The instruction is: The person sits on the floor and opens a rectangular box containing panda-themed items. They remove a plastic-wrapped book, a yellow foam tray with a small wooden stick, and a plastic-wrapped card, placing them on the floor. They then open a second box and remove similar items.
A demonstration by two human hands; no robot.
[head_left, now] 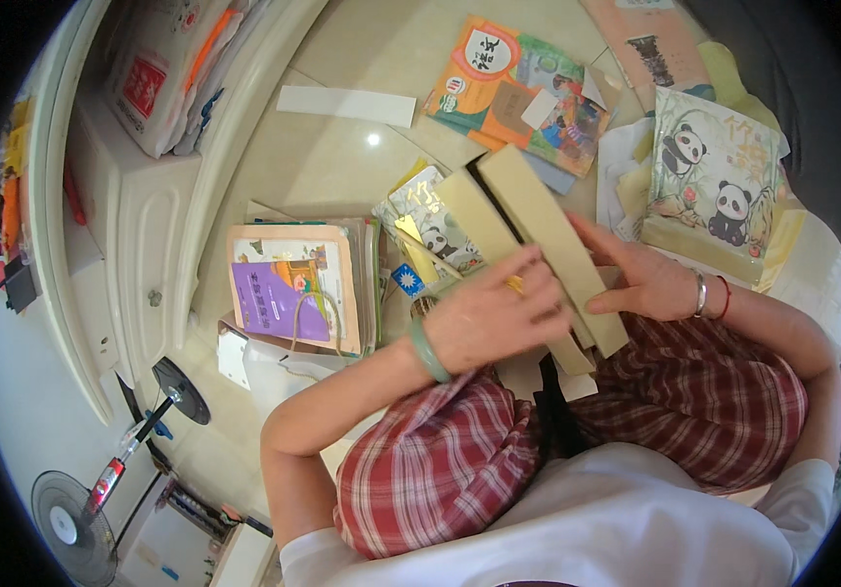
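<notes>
A long pale-yellow cardboard box (484, 210) stands tilted over my lap, with a dark gap running along its length between two panels. My right hand (650, 279) grips the right panel, thumb on the near face and fingers behind the far edge. Across the left panel lies my left hand (494, 308), its fingers bent over the cardboard and slightly blurred; a yellow ring and a green bangle are on it. Just beyond, partly hidden by the box, is a panda-printed package (430, 220) with a yellow tag (416, 245).
To the left stands a stack of books (288, 284) with a cord loop on it. Farther off lie a white strip (347, 106) and orange textbooks (523, 93). At right a panda-printed box (714, 181) rests on papers. A white cabinet (152, 225) and a fan (73, 523) are on the left.
</notes>
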